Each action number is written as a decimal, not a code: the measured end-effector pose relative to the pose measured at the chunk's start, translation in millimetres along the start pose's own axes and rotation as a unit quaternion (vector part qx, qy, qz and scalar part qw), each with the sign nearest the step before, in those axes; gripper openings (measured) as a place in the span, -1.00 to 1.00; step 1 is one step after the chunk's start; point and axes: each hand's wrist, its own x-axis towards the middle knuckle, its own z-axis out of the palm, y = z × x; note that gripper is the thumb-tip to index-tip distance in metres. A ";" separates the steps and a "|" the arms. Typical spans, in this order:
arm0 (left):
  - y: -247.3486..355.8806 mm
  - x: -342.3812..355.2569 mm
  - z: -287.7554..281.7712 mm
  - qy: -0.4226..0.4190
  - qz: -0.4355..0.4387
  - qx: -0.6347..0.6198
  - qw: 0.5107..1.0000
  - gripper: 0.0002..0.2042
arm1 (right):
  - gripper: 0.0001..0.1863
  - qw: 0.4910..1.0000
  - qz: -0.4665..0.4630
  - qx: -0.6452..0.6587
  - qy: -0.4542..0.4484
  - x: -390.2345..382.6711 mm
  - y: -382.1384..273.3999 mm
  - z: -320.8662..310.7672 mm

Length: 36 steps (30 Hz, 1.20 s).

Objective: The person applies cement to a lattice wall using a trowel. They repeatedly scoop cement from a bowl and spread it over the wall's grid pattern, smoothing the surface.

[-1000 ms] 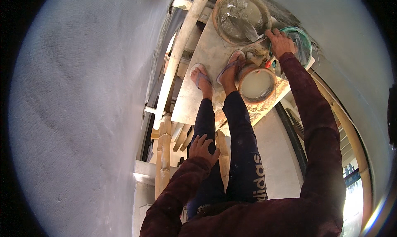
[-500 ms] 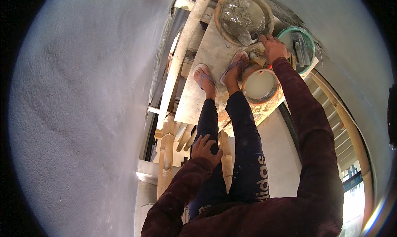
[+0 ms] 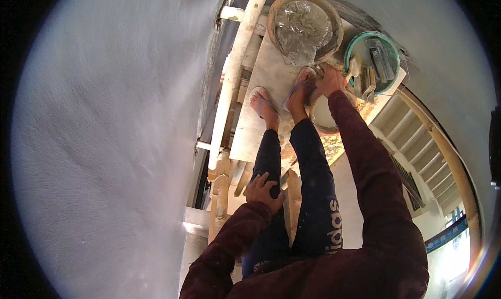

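Observation:
My left hand (image 3: pixel 264 192) lies on my left knee, fingers spread and holding nothing. My right hand (image 3: pixel 330 81) reaches down beside my right foot, over the far rim of a small clay-coloured bucket (image 3: pixel 325 114) of milky water. Its fingers are curled, and what they grip, if anything, is hidden. Just beyond it stands a wide brown tub (image 3: pixel 339 30) of wet grey mortar (image 3: pixel 305 25), with a flat grey piece, perhaps a trowel blade, at its near side. To the right of the hand, a green bucket (image 3: pixel 348 52) contains a dark float-like tool (image 3: pixel 380 59).
I stand in flip-flops on a pale board (image 3: pixel 255 137). Bamboo poles (image 3: pixel 240 69) run along its left side. A pale plastered wall (image 3: pixel 104 142) fills the left. Scraper-like pieces (image 3: pixel 368 82) lean by the green bucket. Stairs (image 3: pixel 425 147) show below right.
My right hand has moved from the near edge of the mortar tub toward the small water bucket. The left hand stays on my knee. The whole view has shifted slightly.

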 end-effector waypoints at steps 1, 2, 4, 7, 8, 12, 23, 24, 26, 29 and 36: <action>-0.1 0.7 -1.5 0.002 0.002 0.003 1.000 -0.55 | -0.61 0.999 0.002 0.033 0.019 -0.9 -3.3 4.7; 0.3 0.8 -3.3 0.004 0.003 0.006 1.000 -0.56 | -0.62 0.998 0.004 0.065 0.026 -1.4 -3.4 12.8; -0.4 1.6 -4.3 0.020 0.009 0.005 1.000 -0.58 | -0.63 0.991 0.007 0.130 0.039 -2.6 -2.1 37.4; -6.7 1.3 -1.7 0.049 0.026 -0.009 0.998 -0.62 | -0.62 0.976 0.050 0.204 0.061 -1.4 -3.8 66.6; -8.2 -1.0 -1.8 0.049 0.028 -0.001 0.998 -0.62 | -0.62 0.975 0.050 0.211 0.055 -1.9 -3.2 74.8; -13.7 -0.7 -0.7 0.055 0.036 0.023 0.998 -0.64 | -0.62 0.952 0.022 0.290 0.100 -10.5 -5.7 86.4; -8.8 -5.4 -19.0 0.049 0.049 0.059 0.996 -0.66 | -0.61 0.935 -0.106 0.284 0.186 -36.7 9.1 73.1; -6.0 -7.0 -22.6 0.047 0.051 0.063 0.996 -0.66 | -0.60 0.938 -0.107 0.274 0.182 -38.9 10.0 69.6; -1.6 -5.2 -29.8 0.026 0.037 0.069 0.997 -0.63 | -0.60 0.933 -0.102 0.300 0.170 -40.5 12.1 56.7; 3.8 0.5 -35.2 0.066 0.074 0.092 0.991 -0.64 | -0.59 0.925 -0.136 0.287 0.208 -44.1 13.3 20.6; -60.5 15.9 -0.4 0.117 0.188 0.079 0.972 -0.58 | -0.37 0.924 -0.143 0.307 0.180 -173.2 20.1 -89.3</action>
